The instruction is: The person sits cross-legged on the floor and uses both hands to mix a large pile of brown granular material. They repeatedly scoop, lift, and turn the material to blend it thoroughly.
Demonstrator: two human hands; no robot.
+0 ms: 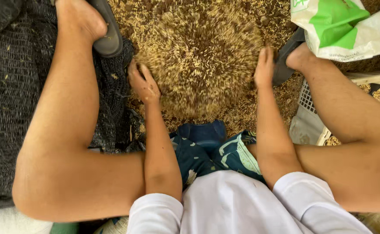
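Black netting (12,82) covers the ground along the left side of the frame, flecked with a few husks. A bare leg crosses over it, its foot in a dark sandal (107,37) at the upper left. Just right of the sandal, the left hand (143,83) presses its curled fingers against the left edge of the heap of grain (200,54); nothing is clenched in it. The heap fills the upper middle of the frame: a rounded, golden-tan mound of husked kernels, blurred, with looser grain scattered on the ground around it. The right hand (264,67) lies flat and open against the heap's right edge, fingers straight. Beside it sits the other foot in a dark sandal (285,58). A white and green sack (341,26) fills the upper right corner, and a pale plastic crate (307,112) shows behind the right leg. Patterned blue shorts (207,147) lie below the heap, between the forearms.
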